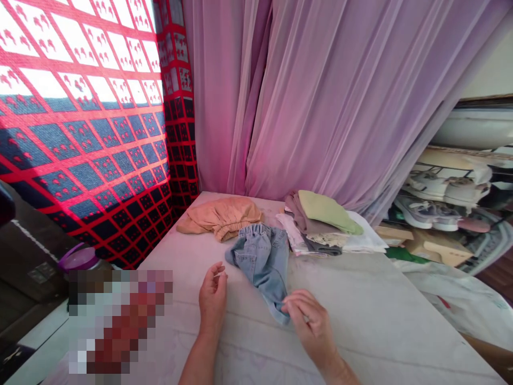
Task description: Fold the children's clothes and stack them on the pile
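Your R hand [310,326] fingers [294,305] pinched the edge of the elastic-waist denim garment [260,262]; your L hand [212,299] fingers [218,275], narrow, held nothing, just left; folded clothes [320,227] beyond.

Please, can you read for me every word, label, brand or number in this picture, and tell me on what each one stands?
No text can be read: the small plate on the dark object is too blurred, the denim garment and the folded clothes show no readable tag, and a pixelated patch hides its area.
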`<action>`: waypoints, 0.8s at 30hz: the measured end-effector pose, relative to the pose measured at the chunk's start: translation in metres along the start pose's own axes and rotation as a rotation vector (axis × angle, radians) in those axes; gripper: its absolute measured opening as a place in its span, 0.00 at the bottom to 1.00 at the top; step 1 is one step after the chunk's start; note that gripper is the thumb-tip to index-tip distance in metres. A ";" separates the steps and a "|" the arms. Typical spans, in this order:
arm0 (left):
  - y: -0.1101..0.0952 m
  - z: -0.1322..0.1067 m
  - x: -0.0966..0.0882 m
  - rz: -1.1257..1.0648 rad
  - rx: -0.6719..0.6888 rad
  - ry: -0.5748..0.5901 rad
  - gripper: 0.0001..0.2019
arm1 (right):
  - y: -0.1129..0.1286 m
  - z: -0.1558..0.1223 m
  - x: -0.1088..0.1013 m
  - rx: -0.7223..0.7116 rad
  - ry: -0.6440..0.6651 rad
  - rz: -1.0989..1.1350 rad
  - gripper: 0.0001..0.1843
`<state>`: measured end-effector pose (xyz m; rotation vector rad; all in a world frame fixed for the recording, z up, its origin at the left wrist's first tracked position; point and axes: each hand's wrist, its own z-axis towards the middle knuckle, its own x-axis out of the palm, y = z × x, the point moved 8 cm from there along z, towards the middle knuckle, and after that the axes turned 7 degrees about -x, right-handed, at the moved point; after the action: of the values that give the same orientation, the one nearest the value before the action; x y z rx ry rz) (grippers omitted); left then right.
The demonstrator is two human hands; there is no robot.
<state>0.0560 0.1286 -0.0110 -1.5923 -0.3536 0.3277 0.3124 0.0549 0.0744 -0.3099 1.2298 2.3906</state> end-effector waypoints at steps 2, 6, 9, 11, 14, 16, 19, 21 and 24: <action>-0.003 -0.001 0.000 0.070 0.040 -0.002 0.21 | -0.016 -0.007 -0.002 0.082 0.005 0.006 0.21; -0.007 -0.004 0.004 0.145 0.103 0.018 0.19 | -0.049 0.001 -0.009 0.251 -0.074 -0.025 0.15; -0.008 -0.003 0.005 0.173 0.107 0.027 0.19 | -0.062 0.012 0.000 0.326 -0.029 -0.080 0.24; -0.008 -0.003 0.003 0.175 0.106 0.013 0.19 | -0.060 0.021 0.012 0.292 0.039 -0.135 0.30; -0.009 -0.002 0.002 0.169 0.099 -0.002 0.18 | -0.046 0.035 0.033 0.199 0.157 -0.260 0.33; -0.010 -0.002 0.002 0.169 0.095 -0.001 0.19 | -0.036 0.045 0.046 0.167 0.220 -0.369 0.35; -0.009 -0.001 0.002 0.162 0.086 -0.001 0.19 | -0.025 0.062 0.067 0.150 0.299 -0.498 0.39; -0.007 0.000 0.001 0.151 0.072 -0.005 0.20 | -0.023 0.072 0.082 0.158 0.355 -0.561 0.44; -0.002 0.002 -0.001 0.110 0.051 -0.019 0.20 | -0.028 0.082 0.098 0.220 0.441 -0.569 0.31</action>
<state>0.0539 0.1303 -0.0096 -1.5629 -0.2704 0.4333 0.2392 0.1632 0.0645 -1.0057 1.3448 1.7307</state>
